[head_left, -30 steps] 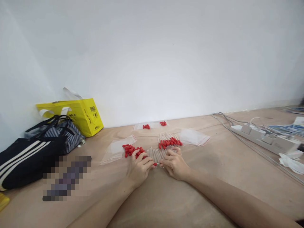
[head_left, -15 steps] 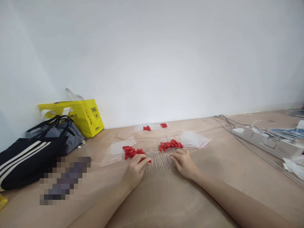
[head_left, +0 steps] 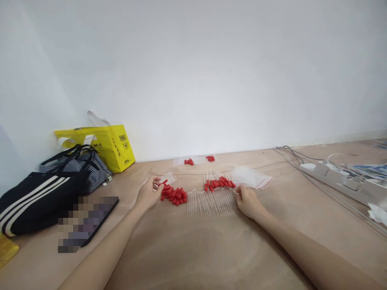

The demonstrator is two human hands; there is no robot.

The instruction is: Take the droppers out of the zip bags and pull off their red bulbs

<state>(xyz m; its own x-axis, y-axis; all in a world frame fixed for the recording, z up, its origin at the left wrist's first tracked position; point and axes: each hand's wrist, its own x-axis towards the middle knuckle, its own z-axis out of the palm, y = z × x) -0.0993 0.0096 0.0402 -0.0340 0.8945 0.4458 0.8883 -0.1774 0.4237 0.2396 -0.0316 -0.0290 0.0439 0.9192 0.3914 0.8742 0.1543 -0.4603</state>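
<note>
My left hand (head_left: 149, 192) is at the left end of a pile of red rubber bulbs (head_left: 176, 196), its fingers pinched on one red bulb (head_left: 163, 182). To the right of the pile lies a row of thin clear tubes (head_left: 208, 202), side by side. Behind them, a second group of thin tubes ends in red bulbs (head_left: 219, 183). At the right end of the row, my right hand (head_left: 250, 202) rests with its fingers closed together; what is between the fingertips is hidden or too small to make out.
Clear zip bags lie left (head_left: 168, 177) and right (head_left: 252, 177); another bag (head_left: 199, 160) with red-ended tubes is by the wall. A phone (head_left: 101, 220), a black bag (head_left: 36, 197) and a yellow bag (head_left: 121, 149) stand left. A power strip (head_left: 329, 179) with cables lies right.
My left hand has moved left and away from the tubes, uncovering the pile of bulbs. My right hand has shifted right to the end of the tube row. The view has shifted slightly.
</note>
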